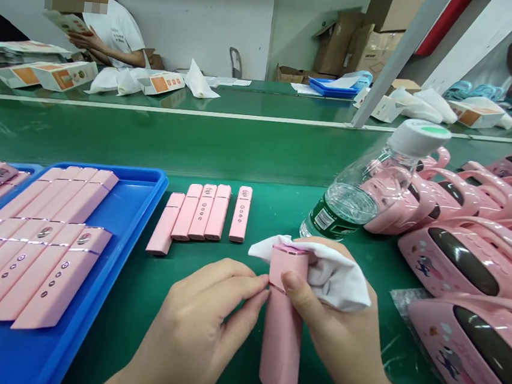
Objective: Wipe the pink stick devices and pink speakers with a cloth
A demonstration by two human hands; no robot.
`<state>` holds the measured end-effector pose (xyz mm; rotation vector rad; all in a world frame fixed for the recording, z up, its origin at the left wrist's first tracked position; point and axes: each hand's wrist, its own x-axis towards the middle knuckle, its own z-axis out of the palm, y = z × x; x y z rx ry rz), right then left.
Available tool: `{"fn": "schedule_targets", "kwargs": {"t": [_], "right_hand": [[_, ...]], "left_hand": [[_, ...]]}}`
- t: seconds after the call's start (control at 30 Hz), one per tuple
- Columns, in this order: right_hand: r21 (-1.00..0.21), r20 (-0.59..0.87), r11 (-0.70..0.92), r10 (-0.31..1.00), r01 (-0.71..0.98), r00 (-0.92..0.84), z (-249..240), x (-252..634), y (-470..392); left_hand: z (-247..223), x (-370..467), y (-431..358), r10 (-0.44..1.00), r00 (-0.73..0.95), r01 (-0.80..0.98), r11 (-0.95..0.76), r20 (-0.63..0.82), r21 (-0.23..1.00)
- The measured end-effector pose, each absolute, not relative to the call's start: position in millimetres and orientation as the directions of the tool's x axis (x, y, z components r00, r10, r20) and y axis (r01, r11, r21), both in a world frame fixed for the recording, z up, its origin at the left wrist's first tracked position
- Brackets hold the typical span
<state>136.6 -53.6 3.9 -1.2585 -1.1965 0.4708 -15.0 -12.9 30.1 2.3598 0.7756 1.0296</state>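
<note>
A pink stick-shaped device [281,339] is held upright over the green table, its banded end up. My right hand [342,327] wraps round its upper part, thumb on the front, with a white cloth [338,278] bunched between palm and device. At the device's left edge, by the silver band, the thumb and fingertips of my left hand [207,320] are pinched together; whether something small is between them cannot be made out. Behind my hands, several similar pink devices [198,210] lie in a row, one of them [240,213] a little apart.
A blue tray [105,298] with several pink devices fills the left. A tilted water bottle [350,195] stands behind my right hand. Pink plastic housings [467,254] crowd the right side. Beyond a ledge [245,118] are boxes, bags and a person in white [117,34].
</note>
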Motion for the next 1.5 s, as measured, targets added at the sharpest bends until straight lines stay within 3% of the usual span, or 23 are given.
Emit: {"fn": "schedule_targets", "kwargs": {"t": [0.57, 1.3, 1.5], "right_hand": [[-0.887, 0.398, 0.252, 0.841, 0.386, 0.367, 1.2, 136.1, -57.4], [-0.915, 0.381, 0.278, 0.836, 0.293, 0.396, 4.9, 135.3, -55.8], [-0.958, 0.287, 0.244, 0.85, 0.153, 0.442, 3.7, 136.0, -52.4]], "left_hand": [[28.7, -11.5, -16.5, 0.688, 0.605, 0.42, -0.703, 0.4, 0.574], [32.7, -14.3, -12.9, 0.702, 0.547, 0.411, -0.7, 0.456, 0.584], [31.3, -16.9, -15.1, 0.714, 0.55, 0.365, -0.672, 0.434, 0.644]]}}
